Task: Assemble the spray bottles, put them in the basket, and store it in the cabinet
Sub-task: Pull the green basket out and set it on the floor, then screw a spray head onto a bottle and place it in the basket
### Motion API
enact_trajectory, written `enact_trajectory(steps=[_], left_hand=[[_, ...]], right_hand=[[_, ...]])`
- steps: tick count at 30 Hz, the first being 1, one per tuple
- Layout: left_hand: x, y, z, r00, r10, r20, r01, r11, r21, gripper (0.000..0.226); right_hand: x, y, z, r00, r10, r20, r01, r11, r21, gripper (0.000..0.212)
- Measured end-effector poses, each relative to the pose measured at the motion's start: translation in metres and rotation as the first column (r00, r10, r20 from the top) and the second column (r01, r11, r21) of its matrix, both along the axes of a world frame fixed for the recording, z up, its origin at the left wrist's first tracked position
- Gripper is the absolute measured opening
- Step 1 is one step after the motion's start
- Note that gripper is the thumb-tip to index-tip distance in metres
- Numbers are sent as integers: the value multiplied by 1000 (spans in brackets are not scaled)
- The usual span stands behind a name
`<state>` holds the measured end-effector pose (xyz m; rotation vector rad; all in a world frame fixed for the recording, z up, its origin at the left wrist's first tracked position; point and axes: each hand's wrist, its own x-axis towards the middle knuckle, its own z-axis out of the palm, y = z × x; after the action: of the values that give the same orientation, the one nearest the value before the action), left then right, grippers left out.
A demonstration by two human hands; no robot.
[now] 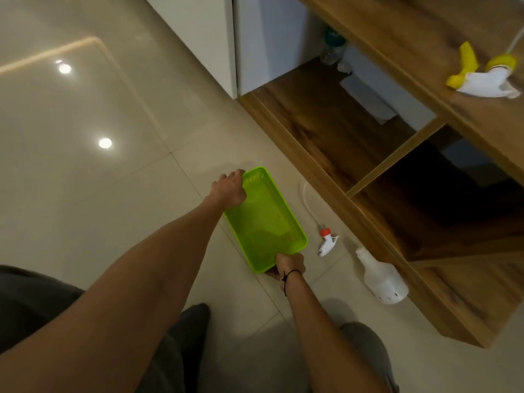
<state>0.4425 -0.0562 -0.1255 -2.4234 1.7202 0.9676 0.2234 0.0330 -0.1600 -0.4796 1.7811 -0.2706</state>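
Observation:
A bright green plastic basket (265,219) lies on the tiled floor with nothing inside it. My left hand (230,189) grips its far corner and my right hand (289,265) grips its near end. To the right of the basket lies a white spray head with a red collar (326,241) and a long thin tube. A white bottle (381,276) without a head lies on its side beside the cabinet base. On the wooden top of the cabinet (411,43) lies a yellow and white spray head (482,78).
The wooden cabinet has open compartments (334,129) at floor level. A clear bottle with a teal cap (333,49) stands at the back of one, next to a flat white object (368,100). A white door (198,35) stands to the left. My knees are at the bottom.

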Motion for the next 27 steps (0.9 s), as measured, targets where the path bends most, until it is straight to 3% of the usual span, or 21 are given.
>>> enact_trajectory(steps=[7,9,12,15,21,27], left_hand=[[4,-4,-10,999,-51,12,50,997,54,86],[1,-5,-8,997,-62,42,60,997,52,90],[-9,-7,1,994,-43,100,50,996,-70,85],[-26,-11,14,986,-87,146,118,968,-220,72],[-85,-22,29,922,-378,89,387,879,-279,52],[-144,-29,21,758,-639,133,646,707,-289,40]], right_hand=[[-4,-1,-4,984,-88,157,79,995,64,18],[-5,-1,-1,978,-115,175,100,991,93,31],[-6,-4,8,999,-44,24,42,997,64,61],[-14,-10,18,987,-23,-158,10,997,-80,81],[-37,-37,37,959,-3,-285,-66,971,-232,78],[-58,-47,39,922,98,-374,-197,951,-237,49]])
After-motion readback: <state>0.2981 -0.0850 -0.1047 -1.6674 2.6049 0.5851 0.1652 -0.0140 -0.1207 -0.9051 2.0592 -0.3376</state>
